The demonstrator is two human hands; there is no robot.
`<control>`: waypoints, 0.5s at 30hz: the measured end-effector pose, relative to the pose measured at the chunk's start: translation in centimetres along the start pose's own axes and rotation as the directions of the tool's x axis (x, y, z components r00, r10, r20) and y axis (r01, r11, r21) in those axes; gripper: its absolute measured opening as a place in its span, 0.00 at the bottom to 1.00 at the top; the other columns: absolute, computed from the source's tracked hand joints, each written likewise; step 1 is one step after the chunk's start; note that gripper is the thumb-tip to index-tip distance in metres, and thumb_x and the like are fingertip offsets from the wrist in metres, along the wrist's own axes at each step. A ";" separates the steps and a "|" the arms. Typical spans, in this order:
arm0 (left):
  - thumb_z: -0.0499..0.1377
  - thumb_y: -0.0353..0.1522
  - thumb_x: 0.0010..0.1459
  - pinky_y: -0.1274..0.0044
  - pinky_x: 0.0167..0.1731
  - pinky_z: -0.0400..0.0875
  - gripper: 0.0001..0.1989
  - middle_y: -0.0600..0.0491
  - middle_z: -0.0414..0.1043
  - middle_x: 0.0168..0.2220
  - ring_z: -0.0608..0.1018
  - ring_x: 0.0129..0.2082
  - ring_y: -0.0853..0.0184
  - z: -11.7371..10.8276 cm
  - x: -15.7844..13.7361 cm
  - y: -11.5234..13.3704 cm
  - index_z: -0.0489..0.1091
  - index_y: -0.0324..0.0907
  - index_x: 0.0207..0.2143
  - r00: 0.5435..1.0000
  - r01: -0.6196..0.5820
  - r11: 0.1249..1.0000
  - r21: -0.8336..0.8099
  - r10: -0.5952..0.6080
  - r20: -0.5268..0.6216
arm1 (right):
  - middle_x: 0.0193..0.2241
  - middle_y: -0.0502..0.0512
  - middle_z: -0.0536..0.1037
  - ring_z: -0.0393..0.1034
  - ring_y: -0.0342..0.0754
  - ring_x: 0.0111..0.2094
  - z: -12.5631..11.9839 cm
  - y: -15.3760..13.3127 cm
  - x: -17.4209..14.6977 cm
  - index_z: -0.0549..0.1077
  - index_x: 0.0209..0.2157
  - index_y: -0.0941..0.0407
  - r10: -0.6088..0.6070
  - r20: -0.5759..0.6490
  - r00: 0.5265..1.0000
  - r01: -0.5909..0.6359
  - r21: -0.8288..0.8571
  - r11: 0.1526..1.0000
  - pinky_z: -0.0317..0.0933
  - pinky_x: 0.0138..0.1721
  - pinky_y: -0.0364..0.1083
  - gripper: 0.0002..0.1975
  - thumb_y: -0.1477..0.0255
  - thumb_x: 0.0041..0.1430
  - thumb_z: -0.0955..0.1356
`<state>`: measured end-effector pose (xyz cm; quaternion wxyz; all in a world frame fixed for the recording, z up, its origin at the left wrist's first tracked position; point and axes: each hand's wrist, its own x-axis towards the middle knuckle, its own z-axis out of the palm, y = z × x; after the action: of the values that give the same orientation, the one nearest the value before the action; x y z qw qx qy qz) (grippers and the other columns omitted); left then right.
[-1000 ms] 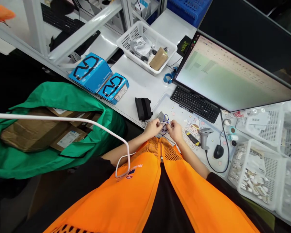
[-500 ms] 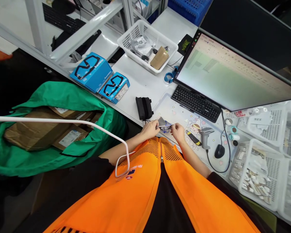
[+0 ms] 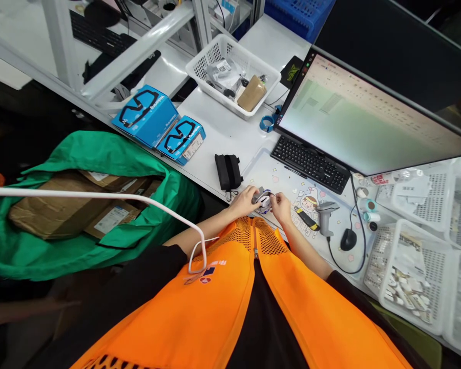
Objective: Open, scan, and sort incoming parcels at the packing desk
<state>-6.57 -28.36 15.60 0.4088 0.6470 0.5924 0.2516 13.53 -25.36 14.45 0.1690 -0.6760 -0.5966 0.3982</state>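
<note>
Close to the desk's front edge, both my hands hold a small packet [image 3: 265, 202], grey and white with blue edging; what is inside is too small to tell. My left hand [image 3: 244, 203] pinches its left side, fingers closed. On the opposite side, the closed fingers of my right hand [image 3: 281, 207] grip its edge. A black case [image 3: 228, 172] with a small metal clip lies just beyond my left hand. To the right of my right hand are a yellow and black utility knife [image 3: 307, 219] and a grey barcode scanner [image 3: 326, 218].
Blue boxes [image 3: 148, 115] stand at the desk's left edge, near a white basket [image 3: 253, 110]. A keyboard [image 3: 311, 164] and monitor [image 3: 369, 118] are ahead, white trays [image 3: 441, 287] right. A green bag [image 3: 100, 138] holds cartons. Another person's arm [image 3: 26, 310] shows at lower left.
The packet has turned between my hands and shows more white. My left hand has shifted slightly. An arm has appeared at lower left, and an orange patch at the left edge has moved down.
</note>
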 end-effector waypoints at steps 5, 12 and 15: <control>0.60 0.28 0.65 0.72 0.44 0.71 0.12 0.52 0.76 0.40 0.79 0.40 0.60 1.5 0.7 0.0 0.68 0.44 0.50 0.999 0.045 0.997 -0.065 -0.047 -0.026 | 0.27 0.50 0.75 0.71 0.49 0.31 0.5 -0.9 -0.8 0.68 0.36 0.53 -0.023 -0.009 1.000 0.024 0.029 0.999 0.64 0.36 0.46 0.20 0.49 0.60 0.66; 0.52 0.22 0.66 0.73 0.51 0.71 0.17 0.48 0.75 0.50 0.79 0.48 0.60 -0.1 0.4 -0.4 0.71 0.44 0.53 0.988 -0.148 0.989 0.014 0.147 0.037 | 0.27 0.49 0.75 0.68 0.48 0.28 -0.5 -1.2 -1.7 0.70 0.47 0.55 -0.129 0.062 0.990 0.131 -0.022 0.991 0.61 0.36 0.45 0.17 0.62 0.60 0.62; 0.51 0.24 0.69 0.73 0.48 0.71 0.15 0.47 0.72 0.52 0.78 0.44 0.60 -0.9 0.5 0.0 0.76 0.45 0.47 0.984 -0.085 0.988 0.128 0.063 0.166 | 0.25 0.47 0.72 0.65 0.48 0.25 -1.5 -1.3 -1.3 0.70 0.49 0.54 -0.198 0.137 0.971 0.211 -0.088 0.973 0.60 0.35 0.45 0.16 0.65 0.62 0.61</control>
<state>-7.21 -27.67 16.05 0.4012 0.7130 0.5484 0.1728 13.79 -25.94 16.74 0.1360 -0.5918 -0.6923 0.3899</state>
